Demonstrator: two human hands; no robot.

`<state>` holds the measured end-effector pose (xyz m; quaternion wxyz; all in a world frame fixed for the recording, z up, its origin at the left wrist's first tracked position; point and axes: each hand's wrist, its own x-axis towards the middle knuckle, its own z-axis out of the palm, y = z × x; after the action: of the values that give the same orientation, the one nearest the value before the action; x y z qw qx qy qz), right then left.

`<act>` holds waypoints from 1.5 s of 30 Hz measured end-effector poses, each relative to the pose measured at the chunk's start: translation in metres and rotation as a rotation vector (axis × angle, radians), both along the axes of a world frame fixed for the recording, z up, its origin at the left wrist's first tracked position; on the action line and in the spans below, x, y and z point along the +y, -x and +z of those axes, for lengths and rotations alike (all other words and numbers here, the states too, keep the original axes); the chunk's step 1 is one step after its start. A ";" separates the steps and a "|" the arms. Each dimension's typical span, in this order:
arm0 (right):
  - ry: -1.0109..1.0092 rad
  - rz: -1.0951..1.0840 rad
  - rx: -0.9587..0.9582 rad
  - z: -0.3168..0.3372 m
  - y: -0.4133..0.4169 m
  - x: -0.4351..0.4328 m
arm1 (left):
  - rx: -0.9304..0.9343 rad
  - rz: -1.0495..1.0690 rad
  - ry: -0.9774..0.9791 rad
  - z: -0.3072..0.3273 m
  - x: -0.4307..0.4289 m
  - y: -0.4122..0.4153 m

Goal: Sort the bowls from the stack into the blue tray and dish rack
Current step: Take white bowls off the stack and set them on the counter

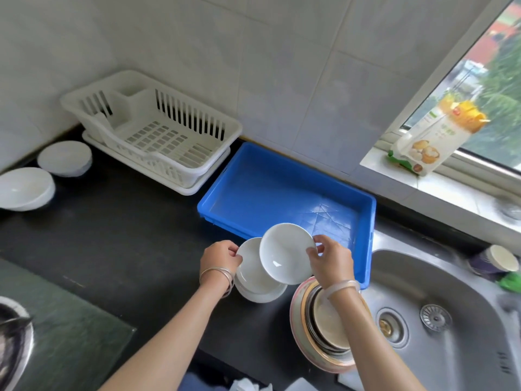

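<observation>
A stack of small white bowls (pixel 258 280) stands on the black counter just in front of the blue tray (pixel 284 193). My right hand (pixel 331 261) grips the rim of one white bowl (pixel 286 253), lifted and tilted above the stack. My left hand (pixel 221 256) pinches the left rim of the stack's top bowl. The blue tray holds nothing. The white dish rack (pixel 152 128) sits behind and left of the tray, with no dishes in it.
A second pile of mixed bowls and plates (pixel 329 323) sits by the steel sink (pixel 439 314) on the right. Two white bowls (pixel 42 176) rest at the far left. A stove top (pixel 56 328) lies front left. A food packet (pixel 431 136) stands on the windowsill.
</observation>
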<state>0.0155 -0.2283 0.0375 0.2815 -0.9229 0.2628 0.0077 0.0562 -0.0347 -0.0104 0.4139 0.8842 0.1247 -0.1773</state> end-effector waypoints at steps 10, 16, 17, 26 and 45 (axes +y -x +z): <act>-0.072 0.168 -0.083 0.034 -0.048 0.043 | -0.026 0.268 0.167 0.020 0.083 -0.027; -0.225 0.264 -0.027 0.019 -0.093 0.098 | -0.054 0.576 0.242 0.013 0.155 -0.029; -0.246 0.276 -0.012 0.015 -0.101 0.108 | -0.056 0.623 0.238 0.010 0.168 -0.028; -0.326 0.419 0.118 -0.029 -0.181 0.222 | -0.062 0.967 0.291 -0.019 0.265 -0.040; -0.483 0.304 0.253 -0.107 -0.268 0.345 | -0.066 1.341 0.444 -0.062 0.336 -0.088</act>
<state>0.2831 0.1166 -0.0695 0.4533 -0.8496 0.1455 0.2269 0.1439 0.3017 -0.0726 0.6081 0.5164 0.5906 0.1217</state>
